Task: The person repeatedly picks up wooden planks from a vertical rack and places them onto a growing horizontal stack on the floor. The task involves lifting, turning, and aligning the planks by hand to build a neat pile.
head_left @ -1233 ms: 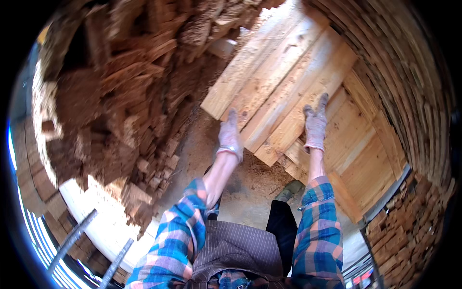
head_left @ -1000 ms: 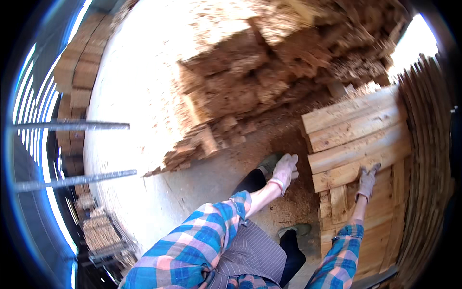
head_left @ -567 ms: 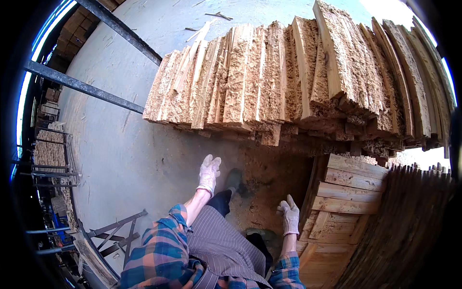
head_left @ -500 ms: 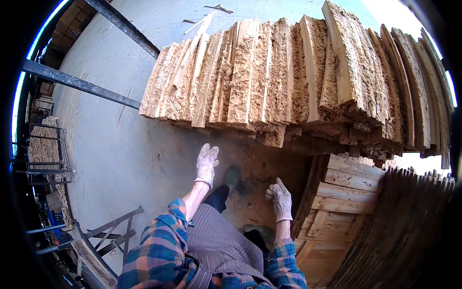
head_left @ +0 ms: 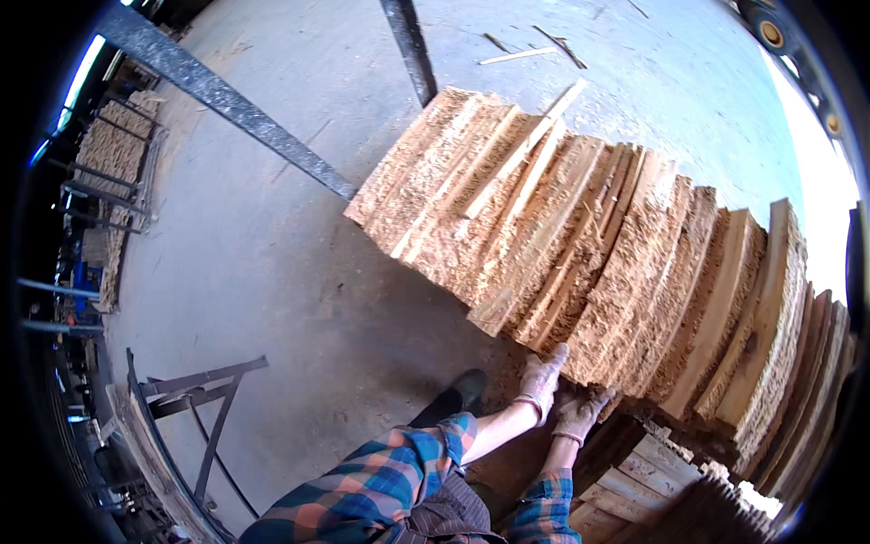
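Observation:
A row of rough-sawn wooden boards [head_left: 535, 218] lies side by side, their tops thick with sawdust and chips. My left hand [head_left: 541, 385], in a pale knit glove, grips the near end of one wooden board [head_left: 605, 331]; its thumb is on top and its fingers are hidden beneath. Close on its right, my right hand [head_left: 580, 415], in a dirtier glove, is closed at the lower edge of the same board end, its fingertips partly hidden. Both arms wear plaid sleeves.
Two metal bars [head_left: 236, 104] reach to the far left of the boards. A dark metal frame [head_left: 213, 408] stands at lower left. Planked wood [head_left: 625, 485] is at lower right. Loose sticks [head_left: 518, 56] lie on the floor beyond. A vehicle wheel [head_left: 770, 34] shows at upper right.
My hands have gone from hanging apart in the air to the boards' near edge, where they now hold a board end. The view has turned, and the boards appear lower and further right.

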The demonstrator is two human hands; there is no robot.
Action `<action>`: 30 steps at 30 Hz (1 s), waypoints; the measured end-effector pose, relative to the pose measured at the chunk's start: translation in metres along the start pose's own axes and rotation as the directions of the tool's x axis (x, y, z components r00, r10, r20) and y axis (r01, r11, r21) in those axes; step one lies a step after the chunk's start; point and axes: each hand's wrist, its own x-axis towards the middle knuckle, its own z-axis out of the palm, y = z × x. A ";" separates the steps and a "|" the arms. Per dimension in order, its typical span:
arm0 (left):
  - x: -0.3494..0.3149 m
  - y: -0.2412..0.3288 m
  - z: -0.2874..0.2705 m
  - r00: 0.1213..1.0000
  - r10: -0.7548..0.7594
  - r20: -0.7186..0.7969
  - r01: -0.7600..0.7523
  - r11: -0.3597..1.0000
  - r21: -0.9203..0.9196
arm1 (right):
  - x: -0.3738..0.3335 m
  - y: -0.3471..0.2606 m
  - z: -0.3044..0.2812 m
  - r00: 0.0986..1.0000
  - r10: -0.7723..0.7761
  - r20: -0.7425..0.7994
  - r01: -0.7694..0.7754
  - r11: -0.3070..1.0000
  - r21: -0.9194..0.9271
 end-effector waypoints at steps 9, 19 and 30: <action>0.031 -0.030 -0.004 0.989 0.131 -0.074 -0.122 0.986 0.113 | -0.020 -0.056 0.054 0.970 0.221 -0.098 -0.126 0.809 0.574; -0.007 0.032 -0.020 0.879 0.329 0.345 -0.464 0.759 0.457 | -0.008 -0.055 0.058 0.987 -0.161 0.005 0.147 0.885 -0.442; 0.034 0.088 -0.025 0.737 0.270 0.620 -0.637 0.584 0.502 | 0.036 -0.070 0.008 0.984 0.077 0.159 -0.105 0.978 0.179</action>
